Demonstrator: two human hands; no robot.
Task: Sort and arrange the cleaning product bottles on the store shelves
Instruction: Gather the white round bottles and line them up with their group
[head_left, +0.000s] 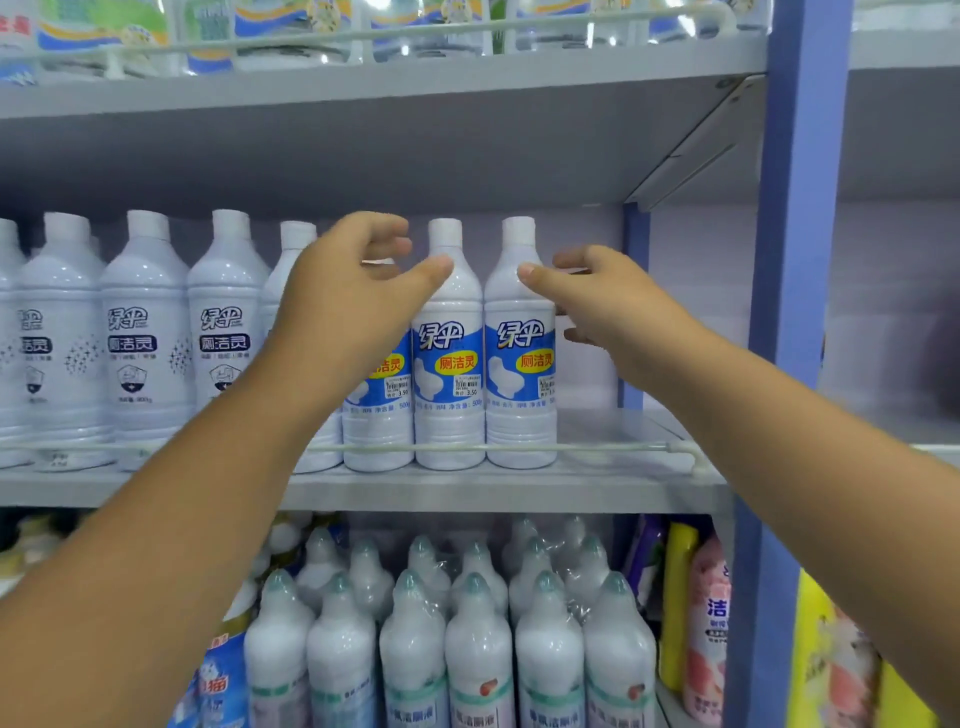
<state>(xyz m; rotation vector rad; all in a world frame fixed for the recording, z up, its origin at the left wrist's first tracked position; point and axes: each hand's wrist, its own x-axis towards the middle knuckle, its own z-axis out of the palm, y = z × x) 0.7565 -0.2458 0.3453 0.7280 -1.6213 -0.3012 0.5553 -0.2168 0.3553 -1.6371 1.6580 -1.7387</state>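
The left hand (345, 291) covers most of one white plastic bottle with a blue label (378, 410), so only its lower part and a bit of its label show. Behind the left arm, a white plastic bottle with a grey label (291, 260) is partly hidden too. The right hand (602, 306) hides its own fingertips behind the last blue-label bottle (521, 353), so whether they touch it is hard to tell. The small white price stickers (466, 388) are too tiny to read well. The clear bottles on the top shelf (332, 31) are blurry and cut off by the top edge. The yellow bottle (826, 670) low on the right is blurry and cut off too.
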